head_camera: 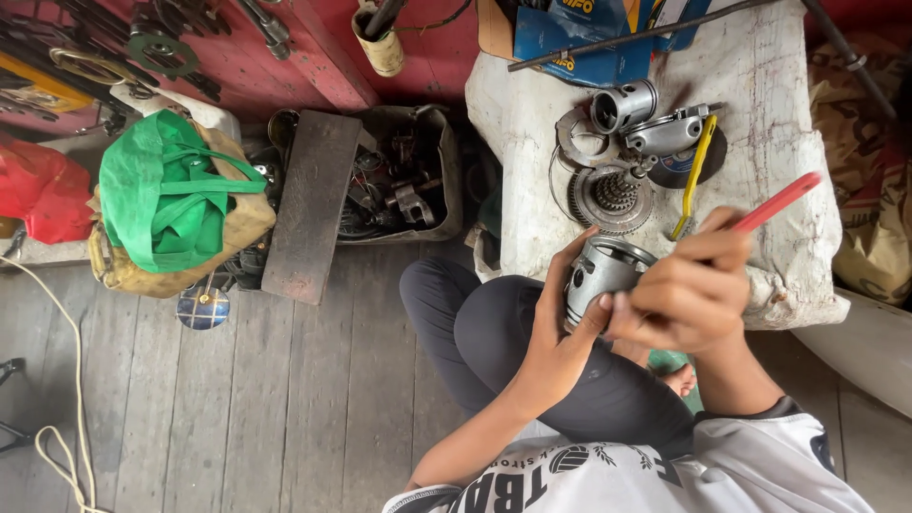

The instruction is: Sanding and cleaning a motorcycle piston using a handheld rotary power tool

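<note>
Firmly cradled: metal piston (602, 275) clamped in left hand (556, 328), just below the clutch gear (613, 198) on the tabletop (760, 104).
Best kept steady, right hand (689, 290) closed round the red-handled tool (774, 202), working gently along the piston rim; long axis tilted, open end up-right toward the gear.

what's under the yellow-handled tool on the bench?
The yellow-handled tool lies across a dark round disc and the white cloth-covered bench. Its lower tip is hidden behind the right hand.
</note>
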